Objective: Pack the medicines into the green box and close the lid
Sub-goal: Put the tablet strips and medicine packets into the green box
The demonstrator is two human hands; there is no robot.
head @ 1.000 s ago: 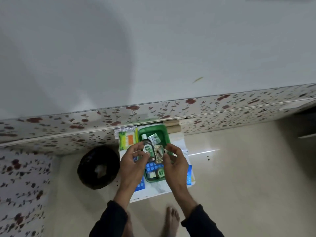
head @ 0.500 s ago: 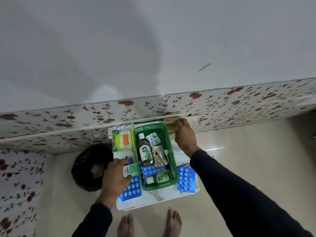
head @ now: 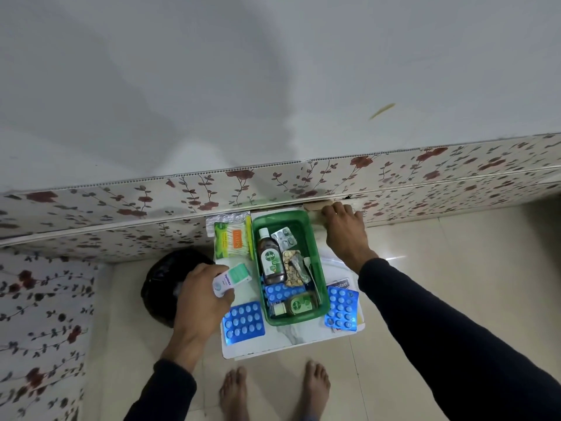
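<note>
A small white table [head: 306, 338] is seen from above between the two hands, standing on a pale tiled floor against a flower-patterned wall panel [head: 121, 205]. A black round object [head: 161, 287] sits on the floor just left of the left hand [head: 202, 302]. The green box [head: 321, 268] lies open on the table between the hands, its lid not in view. Inside it a brown bottle [head: 271, 259] is laid lengthwise, with a silver pill strip [head: 283, 238] and a crumpled gold strip [head: 293, 268] beside it, and a blue pill strip [head: 283, 291] and a smaller green bottle [head: 296, 305] at the near end. A packet of cotton buds [head: 232, 240] rests on the table beyond the left hand. One blue blister sheet [head: 243, 320] lies just below the left hand, touching the box; another [head: 341, 308] lies on the far side of the box, beneath the right forearm. The left hand is closed around a small white and green carton [head: 232, 279], held just left of the box. The right hand [head: 344, 229] is laid on the table's far corner by a tan strip [head: 317, 205]; whether anything is gripped cannot be told.
</note>
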